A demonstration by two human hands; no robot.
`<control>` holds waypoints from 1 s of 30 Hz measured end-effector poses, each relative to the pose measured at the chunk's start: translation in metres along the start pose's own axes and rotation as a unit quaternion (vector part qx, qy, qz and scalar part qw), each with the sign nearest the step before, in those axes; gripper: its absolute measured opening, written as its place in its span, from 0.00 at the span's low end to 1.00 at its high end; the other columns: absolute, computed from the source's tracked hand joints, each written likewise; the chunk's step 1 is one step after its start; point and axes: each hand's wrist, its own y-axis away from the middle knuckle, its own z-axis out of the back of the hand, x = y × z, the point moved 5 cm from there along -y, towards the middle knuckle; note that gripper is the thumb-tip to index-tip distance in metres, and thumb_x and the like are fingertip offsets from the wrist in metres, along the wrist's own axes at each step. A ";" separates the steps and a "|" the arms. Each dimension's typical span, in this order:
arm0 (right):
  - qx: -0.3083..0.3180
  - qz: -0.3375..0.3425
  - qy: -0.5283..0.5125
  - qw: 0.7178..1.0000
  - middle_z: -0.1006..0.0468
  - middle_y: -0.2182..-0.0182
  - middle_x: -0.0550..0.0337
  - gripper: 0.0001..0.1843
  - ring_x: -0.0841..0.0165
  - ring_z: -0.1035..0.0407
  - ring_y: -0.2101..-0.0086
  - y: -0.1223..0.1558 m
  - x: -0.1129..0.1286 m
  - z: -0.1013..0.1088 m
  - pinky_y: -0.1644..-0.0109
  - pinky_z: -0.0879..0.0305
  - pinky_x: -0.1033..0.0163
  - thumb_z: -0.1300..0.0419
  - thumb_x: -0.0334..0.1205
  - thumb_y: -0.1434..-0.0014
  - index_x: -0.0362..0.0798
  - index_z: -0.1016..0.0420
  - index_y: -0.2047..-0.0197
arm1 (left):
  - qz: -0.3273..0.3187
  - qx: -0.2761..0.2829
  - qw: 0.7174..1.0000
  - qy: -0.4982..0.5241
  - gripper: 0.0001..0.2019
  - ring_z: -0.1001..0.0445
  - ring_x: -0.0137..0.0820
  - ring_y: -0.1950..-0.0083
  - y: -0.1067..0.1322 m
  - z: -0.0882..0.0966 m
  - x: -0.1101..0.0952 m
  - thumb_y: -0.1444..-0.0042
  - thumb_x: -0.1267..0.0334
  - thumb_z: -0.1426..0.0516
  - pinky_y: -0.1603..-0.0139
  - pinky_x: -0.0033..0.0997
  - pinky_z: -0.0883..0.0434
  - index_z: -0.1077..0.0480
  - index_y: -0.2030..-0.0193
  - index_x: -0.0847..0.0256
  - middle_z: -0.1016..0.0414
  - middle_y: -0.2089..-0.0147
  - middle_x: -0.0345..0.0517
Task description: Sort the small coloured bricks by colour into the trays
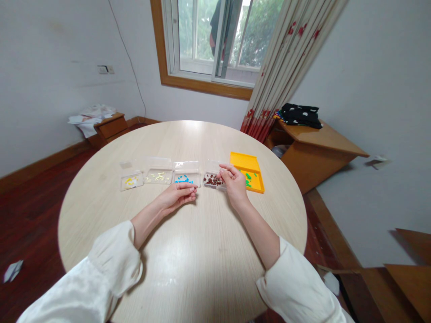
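Observation:
My left hand (178, 197) is closed just in front of a clear box of blue pieces (183, 179), its thumb and fingers pressed together. Whatever may be between its fingertips is too small to make out. Over the right end of a clear box of dark brown pieces (213, 180), my right hand (234, 183) is raised with thumb and forefinger in a pinch. I cannot see what, if anything, is in that pinch. Right of it lies a yellow open-lidded box (257, 183) with green pieces (248, 178), partly hidden by the hand.
Further left on the round table (188, 251) are a clear box of pale yellow pieces (158, 176) and a smaller one with yellow pieces (131, 180). A wooden cabinet (323, 141) bearing black cloth (301, 115) stands beyond the right edge, beside a curtain (286, 63).

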 end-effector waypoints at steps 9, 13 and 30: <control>0.011 -0.010 -0.007 1.000 0.25 0.77 0.63 0.18 0.70 0.30 0.73 0.001 0.001 -0.002 0.66 0.34 0.64 0.38 0.48 0.53 0.46 0.27 0.61 | -0.008 -0.007 1.000 -0.003 0.05 0.27 0.22 0.76 -0.001 0.002 0.000 0.52 0.82 0.41 0.69 0.21 0.26 0.27 0.71 0.73 0.26 0.76 0.46; 0.079 -0.014 0.005 0.997 0.24 0.77 0.62 0.15 0.70 0.30 0.73 0.005 0.000 -0.012 0.65 0.34 0.63 0.37 0.47 0.54 0.47 0.24 0.66 | -0.013 -0.003 1.000 -0.004 0.05 0.28 0.22 0.76 -0.001 0.002 0.000 0.54 0.82 0.40 0.70 0.21 0.26 0.27 0.71 0.72 0.26 0.76 0.45; 0.251 0.119 0.197 0.940 0.22 0.72 0.60 0.06 0.72 0.34 0.72 0.028 0.001 -0.040 0.66 0.40 0.66 0.41 0.35 0.48 0.48 0.21 0.69 | -0.001 0.047 0.999 -0.023 0.04 0.24 0.26 0.70 0.003 -0.005 0.001 0.53 0.77 0.40 0.61 0.26 0.25 0.27 0.69 0.70 0.23 0.70 0.50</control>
